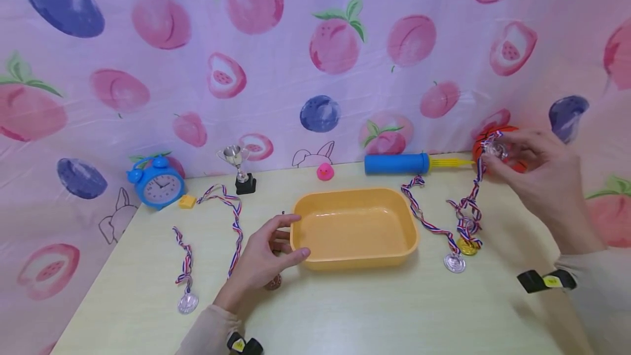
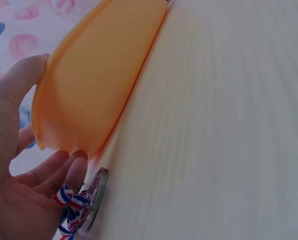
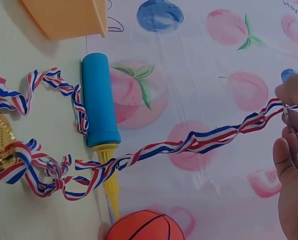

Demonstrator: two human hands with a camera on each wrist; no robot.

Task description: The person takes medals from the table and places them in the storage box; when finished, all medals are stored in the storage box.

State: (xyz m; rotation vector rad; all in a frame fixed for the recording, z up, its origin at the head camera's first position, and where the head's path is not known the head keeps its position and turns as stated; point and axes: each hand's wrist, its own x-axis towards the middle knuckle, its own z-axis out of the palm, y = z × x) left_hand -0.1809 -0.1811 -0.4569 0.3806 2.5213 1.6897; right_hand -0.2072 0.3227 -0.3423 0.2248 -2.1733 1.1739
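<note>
My right hand [image 1: 547, 179] pinches a silver medal [image 1: 497, 149] above the table. Its red, white and blue ribbon [image 3: 199, 141] stretches down to a tangled ribbon pile by a gold medal [image 1: 467, 246]. At the left end of a yellow plastic basin [image 1: 355, 263], my left hand [image 1: 261, 259] grips the rim and side with thumb and fingers. Only the table tint shows inside the basin, with nothing lying in it. A bronze-coloured medal [image 1: 273, 282] lies under the left hand, partly hidden. Another silver medal [image 1: 454, 263] rests right of the basin.
A blue pump [image 1: 396, 164] with a yellow nozzle points toward a small basketball [image 3: 146, 229]. Along the back are a pink duck [image 1: 325, 171], a trophy [image 1: 237, 160], a yellow block [image 1: 187, 201] and a blue alarm clock [image 1: 159, 186]. A silver medal [image 1: 188, 303] lies front left.
</note>
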